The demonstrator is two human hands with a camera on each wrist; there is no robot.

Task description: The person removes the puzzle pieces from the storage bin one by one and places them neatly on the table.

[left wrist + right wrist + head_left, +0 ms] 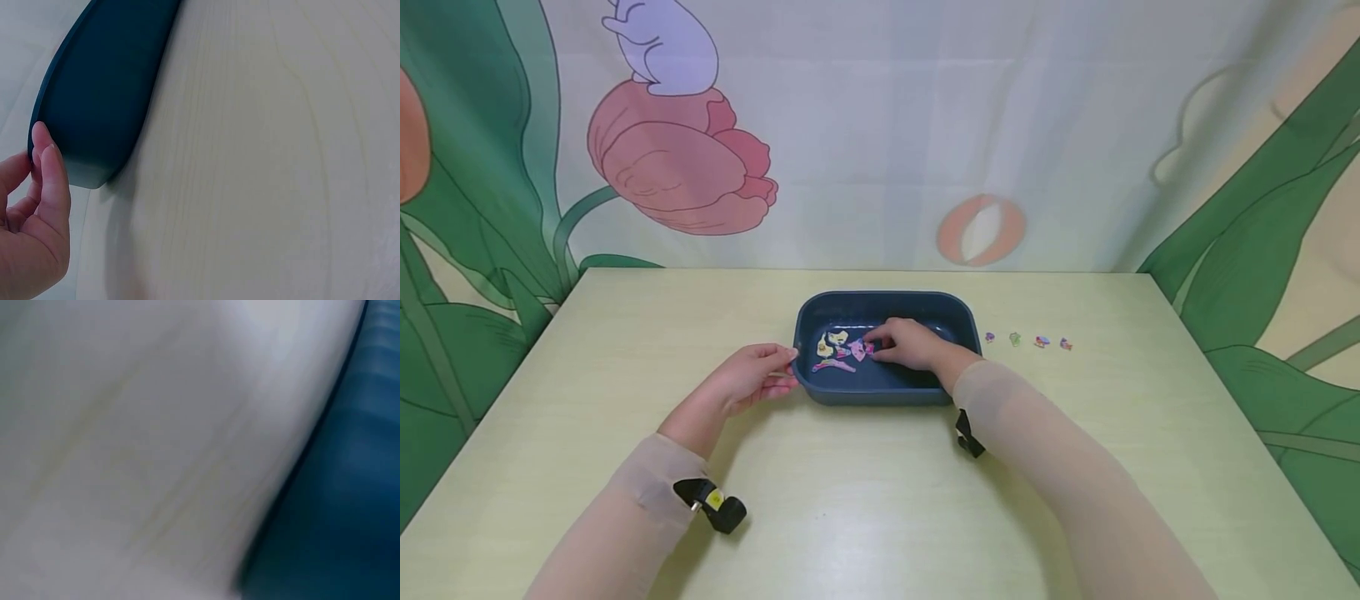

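Note:
A dark blue rectangular tray (887,398) stands on the table, with several small colourful sticker-like pieces (833,364) lying flat in its left half. My left hand (752,377) pinches the tray's left end at the rim; the left wrist view shows thumb and fingers on either side of that rim (39,103). Reaching over the right side, my right hand (912,343) is inside the tray, its thumb and fingertips at a pink piece (857,349). Whether they pinch it is too small to tell. The right wrist view shows only the tray's outer wall (331,512) and the table, not the hand.
Right of the tray, a row of several tiny colourful pieces (1041,342) lies on the pale wooden table (850,517). Behind the table's back edge hangs a curtain (865,150) printed with flowers and leaves. Black wrist cameras (718,507) sit on both sleeves.

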